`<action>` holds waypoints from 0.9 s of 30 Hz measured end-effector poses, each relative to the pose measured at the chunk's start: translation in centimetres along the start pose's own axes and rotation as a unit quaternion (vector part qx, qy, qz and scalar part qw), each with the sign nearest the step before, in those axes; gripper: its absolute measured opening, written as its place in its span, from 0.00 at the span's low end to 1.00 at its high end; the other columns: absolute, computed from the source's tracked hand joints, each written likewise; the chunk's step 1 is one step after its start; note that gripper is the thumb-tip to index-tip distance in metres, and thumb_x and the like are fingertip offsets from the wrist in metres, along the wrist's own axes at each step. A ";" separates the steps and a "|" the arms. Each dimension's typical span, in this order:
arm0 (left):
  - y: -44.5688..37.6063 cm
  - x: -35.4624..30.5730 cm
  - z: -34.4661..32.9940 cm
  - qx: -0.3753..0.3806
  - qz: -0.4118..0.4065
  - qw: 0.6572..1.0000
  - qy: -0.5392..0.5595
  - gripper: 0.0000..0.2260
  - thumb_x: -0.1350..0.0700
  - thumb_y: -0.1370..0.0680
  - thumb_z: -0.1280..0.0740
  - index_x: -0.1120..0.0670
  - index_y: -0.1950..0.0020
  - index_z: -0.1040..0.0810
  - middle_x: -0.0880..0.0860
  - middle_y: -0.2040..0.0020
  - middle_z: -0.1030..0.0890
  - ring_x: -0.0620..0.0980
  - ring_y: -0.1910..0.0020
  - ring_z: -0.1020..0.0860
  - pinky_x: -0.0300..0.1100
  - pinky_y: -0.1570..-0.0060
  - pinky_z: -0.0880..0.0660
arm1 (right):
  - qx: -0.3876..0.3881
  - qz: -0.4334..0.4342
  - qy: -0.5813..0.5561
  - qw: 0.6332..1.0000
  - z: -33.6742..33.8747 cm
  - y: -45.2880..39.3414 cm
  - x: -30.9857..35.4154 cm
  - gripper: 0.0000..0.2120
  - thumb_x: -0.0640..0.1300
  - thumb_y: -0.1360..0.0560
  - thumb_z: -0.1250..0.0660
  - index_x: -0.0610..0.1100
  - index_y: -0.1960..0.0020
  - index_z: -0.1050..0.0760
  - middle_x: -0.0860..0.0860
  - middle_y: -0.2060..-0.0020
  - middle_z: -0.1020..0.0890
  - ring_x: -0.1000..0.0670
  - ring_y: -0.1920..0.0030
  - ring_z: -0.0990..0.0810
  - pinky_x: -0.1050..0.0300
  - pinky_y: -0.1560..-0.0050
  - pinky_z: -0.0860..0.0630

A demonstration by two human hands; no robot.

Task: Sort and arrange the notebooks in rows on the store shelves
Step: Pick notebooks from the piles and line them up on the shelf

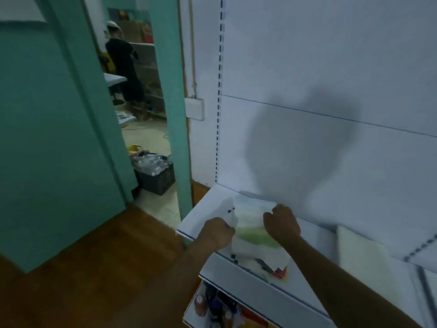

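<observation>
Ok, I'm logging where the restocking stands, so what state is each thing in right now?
Left hand: closed on the left edge of the notebook stack.
Right hand: closed on the stack's right side.
Notebook stack: lying flat on the shelf, near its left end.
Shelf: mostly bare.
Pale notebook: flat on the shelf to the right, untouched.
Door: open.
Black crate: on the floor, filled with bottles.

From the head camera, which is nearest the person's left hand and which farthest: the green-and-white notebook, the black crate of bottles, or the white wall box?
From the left hand:
1. Green-and-white notebook, touching it, on the shelf.
2. Black crate, on the floor beyond the doorway, to the left.
3. White wall box, high up beside the door frame.
</observation>
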State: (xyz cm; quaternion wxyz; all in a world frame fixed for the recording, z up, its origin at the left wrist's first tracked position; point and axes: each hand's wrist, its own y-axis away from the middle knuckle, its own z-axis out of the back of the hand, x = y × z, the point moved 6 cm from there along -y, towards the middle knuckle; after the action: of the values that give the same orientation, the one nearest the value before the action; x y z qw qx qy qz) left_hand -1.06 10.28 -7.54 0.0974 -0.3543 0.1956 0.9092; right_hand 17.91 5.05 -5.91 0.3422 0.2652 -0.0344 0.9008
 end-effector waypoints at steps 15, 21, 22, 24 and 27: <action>-1.2 0.4 -3.5 0.084 0.034 0.981 0.169 0.22 0.55 0.22 0.35 0.61 0.31 0.33 0.61 0.39 0.24 0.60 0.44 0.23 0.53 0.45 0.22 | -0.013 -0.193 -0.144 0.970 -3.8 4.1 -4.3 0.21 0.53 0.24 0.40 0.38 0.39 0.30 0.40 0.42 0.24 0.41 0.44 0.24 0.52 0.42 0.27; 1.8 -2.9 -4.2 0.204 0.047 0.931 0.299 0.12 0.57 0.18 0.40 0.59 0.37 0.31 0.59 0.42 0.25 0.58 0.48 0.23 0.54 0.58 0.19 | -0.046 -0.215 -0.263 0.939 -1.7 4.7 -6.5 0.19 0.49 0.24 0.43 0.36 0.43 0.25 0.40 0.48 0.20 0.42 0.50 0.22 0.53 0.47 0.24; 2.2 -3.6 -4.4 0.207 0.031 0.930 0.302 0.11 0.57 0.18 0.40 0.58 0.37 0.32 0.59 0.42 0.25 0.59 0.46 0.23 0.56 0.56 0.19 | -0.060 -0.223 -0.278 0.932 -0.9 4.9 -7.1 0.20 0.51 0.25 0.41 0.36 0.44 0.25 0.40 0.49 0.20 0.42 0.52 0.22 0.54 0.49 0.25; 2.6 -5.1 -5.0 0.207 -0.017 0.936 0.283 0.09 0.58 0.18 0.40 0.54 0.38 0.32 0.58 0.42 0.25 0.59 0.46 0.23 0.58 0.53 0.20 | -0.088 -0.244 -0.306 0.916 1.0 5.6 -8.7 0.25 0.55 0.28 0.40 0.35 0.43 0.26 0.41 0.50 0.20 0.43 0.53 0.21 0.55 0.52 0.25; 4.6 -8.1 -7.0 0.246 -0.083 0.930 0.261 0.09 0.58 0.18 0.41 0.52 0.38 0.33 0.57 0.41 0.25 0.56 0.49 0.23 0.56 0.53 0.20 | -0.140 -0.269 -0.346 0.888 4.3 8.1 -11.2 0.27 0.55 0.28 0.39 0.34 0.40 0.29 0.41 0.48 0.21 0.45 0.55 0.22 0.57 0.56 0.29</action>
State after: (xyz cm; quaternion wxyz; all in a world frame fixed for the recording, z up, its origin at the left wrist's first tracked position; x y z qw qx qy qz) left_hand 7.64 2.81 -5.42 0.2022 -0.5588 0.4017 0.6968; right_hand 21.72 -8.90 -6.93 0.5710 0.5089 -0.2039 0.6110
